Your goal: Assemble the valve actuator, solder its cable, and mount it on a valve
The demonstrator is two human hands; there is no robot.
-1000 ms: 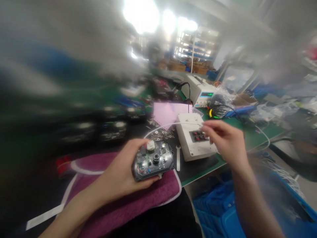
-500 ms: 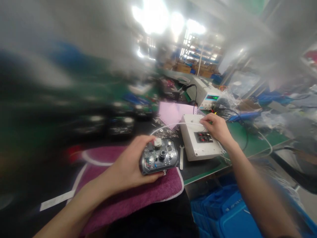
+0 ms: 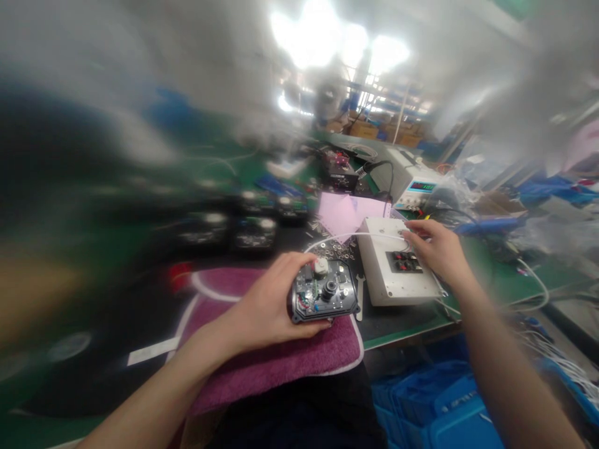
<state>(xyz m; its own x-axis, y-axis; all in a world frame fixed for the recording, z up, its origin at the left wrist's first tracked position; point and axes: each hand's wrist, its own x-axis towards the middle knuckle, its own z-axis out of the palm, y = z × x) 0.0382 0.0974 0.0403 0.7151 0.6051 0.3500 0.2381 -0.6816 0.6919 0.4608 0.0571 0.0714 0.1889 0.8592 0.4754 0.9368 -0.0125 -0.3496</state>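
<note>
Left hand [image 3: 276,305]: closed round the circuit unit [image 3: 344,296], thumb below and fingers at its left side, holding it above the near part of the desk [image 3: 561,271]. Circuit unit: one, dark housing, octagonal outline, components exposed, black lens barrel [image 3: 329,288] at the middle, white block [image 3: 321,266] at the upper left; lens face tilted up towards the wearer. Right hand [image 3: 437,246]: over the far right part of the white box [image 3: 397,288], thumb and forefinger drawn in narrow by a small fitting on its top; whether anything is pinched there cannot be told. White box: one, lying on the desk, black terminal panel [image 3: 405,262] with red parts in its upper face. White cable [image 3: 346,235]: one, arching from behind the circuit unit across the white box towards the right hand; end not made out. Beneath the circuit unit, purple cloth [image 3: 281,358]; between cloth and white box, wrench [image 3: 360,298]; beyond, loose washers [image 3: 337,251] and pink paper [image 3: 339,212]. Step in hand, by judgement: operating or connecting something at the white box, with the circuit unit held ready. Next move, by judgement: calls for fine fingertip control at the fitting, a steady left grip with the lens untouched, and slack in the cable.
</note>
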